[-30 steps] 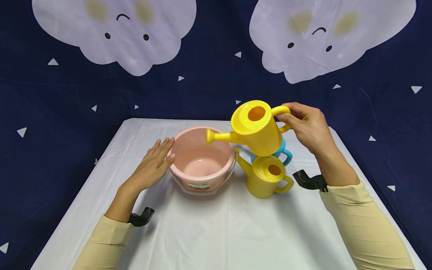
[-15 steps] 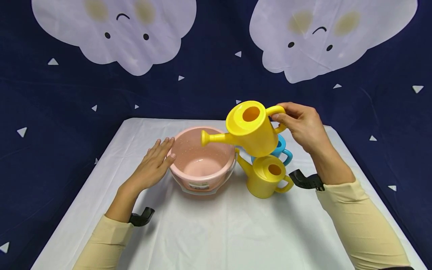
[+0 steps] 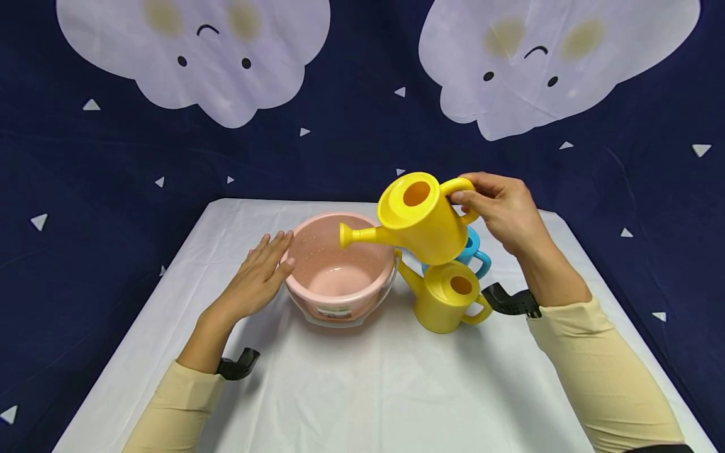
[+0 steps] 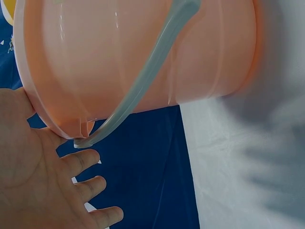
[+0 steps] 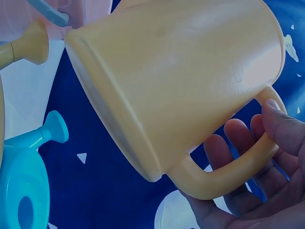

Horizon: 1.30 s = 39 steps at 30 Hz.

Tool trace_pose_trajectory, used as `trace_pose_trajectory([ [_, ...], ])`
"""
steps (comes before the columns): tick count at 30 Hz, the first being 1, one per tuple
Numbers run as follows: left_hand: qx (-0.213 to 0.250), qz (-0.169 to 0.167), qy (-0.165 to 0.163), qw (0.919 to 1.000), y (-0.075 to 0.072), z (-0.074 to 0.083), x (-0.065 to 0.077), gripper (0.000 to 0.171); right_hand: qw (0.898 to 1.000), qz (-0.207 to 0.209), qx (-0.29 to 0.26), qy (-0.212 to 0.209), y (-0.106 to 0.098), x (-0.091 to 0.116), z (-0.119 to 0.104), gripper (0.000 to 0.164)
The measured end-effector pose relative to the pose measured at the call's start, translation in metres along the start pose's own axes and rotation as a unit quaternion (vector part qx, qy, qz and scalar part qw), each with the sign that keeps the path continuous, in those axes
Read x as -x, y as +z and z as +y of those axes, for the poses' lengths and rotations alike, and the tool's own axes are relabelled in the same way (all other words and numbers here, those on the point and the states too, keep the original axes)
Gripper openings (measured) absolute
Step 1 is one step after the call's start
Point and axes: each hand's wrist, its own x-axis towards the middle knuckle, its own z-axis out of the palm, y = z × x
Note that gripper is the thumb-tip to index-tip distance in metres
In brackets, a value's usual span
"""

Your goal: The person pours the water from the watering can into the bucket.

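Observation:
My right hand (image 3: pixel 498 204) grips the handle of a yellow watering can (image 3: pixel 425 220) held up in the air, its spout tilted down over the pink bucket (image 3: pixel 340 292). In the right wrist view, fingers curl around the handle (image 5: pixel 228 174), and the can's body fills the middle. My left hand (image 3: pixel 255 277) rests with straight fingers against the bucket's left rim. Seen from the left wrist, the palm (image 4: pixel 28 167) lies at the rim beside the grey bail handle (image 4: pixel 143 86). Drops dot the bucket's inner wall, and a little shiny liquid shows at its bottom.
A second yellow watering can (image 3: pixel 442 305) stands on the white-covered table (image 3: pixel 362 396), right of the bucket. Behind it is a blue watering can (image 3: pixel 476 255), partly hidden by the raised one. A dark blue cloth (image 3: pixel 351 163) with clouds hangs behind the table.
My right hand has moved a little left with the watering can, bringing its spout further over the bucket. My left hand and the bucket have stayed put.

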Motion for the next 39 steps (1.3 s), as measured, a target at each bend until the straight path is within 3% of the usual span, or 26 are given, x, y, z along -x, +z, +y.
trace_pose_trajectory([
  [39, 0.001, 0.001, 0.001, 1.0000, 0.0001, -0.0009, 0.0004, 0.059, 1.000, 0.003, 0.017, 0.004, 0.0007, -0.0036, -0.0086, 0.033],
])
